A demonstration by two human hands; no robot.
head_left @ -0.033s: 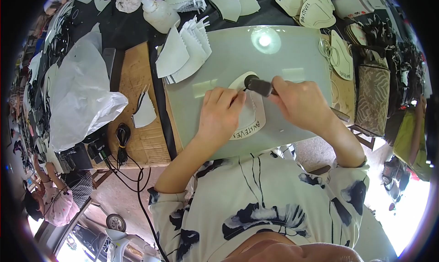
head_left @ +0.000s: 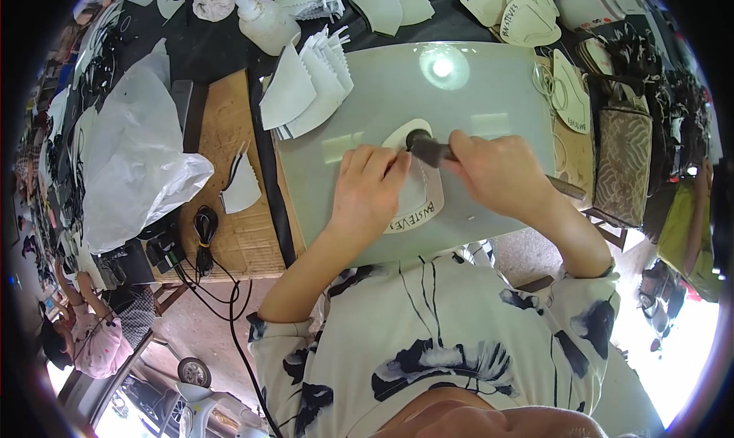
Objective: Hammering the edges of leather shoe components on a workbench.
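Note:
A hammer [head_left: 430, 151] with a dark head is gripped in my right hand [head_left: 497, 166], closed round its handle. The hammer head is over the upper part of a cream curved template [head_left: 433, 197] with dark lettering along its edge. Inside the template's curve lies a white piece [head_left: 414, 189] with a notched edge. My left hand [head_left: 367, 189] rests on the left side of these pieces, thumb and fingers pinched together close to the hammer head. What is between those fingertips is hidden. Both pieces lie on a smooth grey-green board [head_left: 489, 78].
White notched pieces [head_left: 306, 94] are stacked at the board's upper left, near a white bottle [head_left: 267, 26]. Cream templates [head_left: 527, 21] lie at the far right. A plastic bag [head_left: 138, 162] and a coiled black cable [head_left: 205, 231] are on the left. A patterned bag [head_left: 621, 162] stands right.
The hammer head has tilted and shifted slightly, and my right hand has moved a little to the left with it. My left hand and the pieces look unmoved.

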